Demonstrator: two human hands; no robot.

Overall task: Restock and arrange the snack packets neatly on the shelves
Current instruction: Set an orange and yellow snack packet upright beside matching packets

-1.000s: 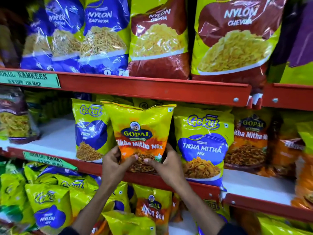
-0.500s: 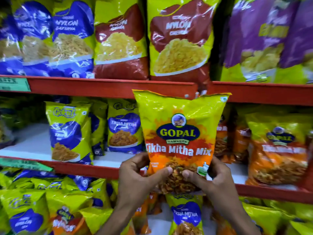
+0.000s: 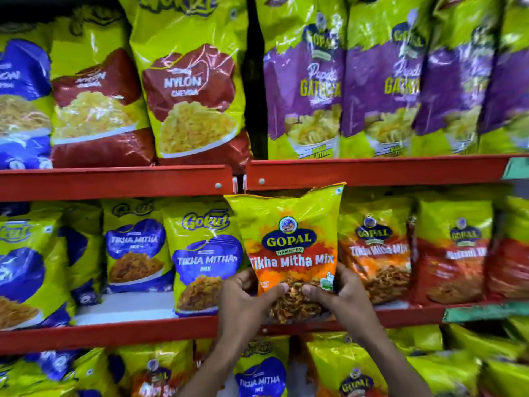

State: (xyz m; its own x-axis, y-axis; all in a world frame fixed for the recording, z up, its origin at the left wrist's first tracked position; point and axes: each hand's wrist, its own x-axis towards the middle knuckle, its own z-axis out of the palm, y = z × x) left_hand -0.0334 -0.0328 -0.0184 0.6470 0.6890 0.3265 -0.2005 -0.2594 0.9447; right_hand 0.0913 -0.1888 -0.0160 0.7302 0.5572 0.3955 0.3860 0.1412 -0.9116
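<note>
I hold a yellow-and-orange Gopal Tikha Mitha Mix packet (image 3: 289,242) upright in front of the middle shelf (image 3: 114,333). My left hand (image 3: 246,302) grips its lower left corner and my right hand (image 3: 340,293) grips its lower right corner, thumbs on the front. The packet stands between a blue-and-yellow Gokul Tikha Mitha packet (image 3: 203,259) on its left and a matching orange Gopal packet (image 3: 375,250) on its right. Its top reaches the red upper shelf rail (image 3: 372,170).
The top shelf carries large Nylon Chevda bags (image 3: 191,101) and purple Papdi Gathiya bags (image 3: 309,93). More Gokul packets (image 3: 134,247) line the middle shelf at left, red Gopal packets (image 3: 455,250) at right. Yellow packets (image 3: 355,368) fill the lower shelf.
I have carried the packet rightward along the middle shelf, from among the blue Gokul packets to beside the orange Gopal packets. Both hands kept their grip.
</note>
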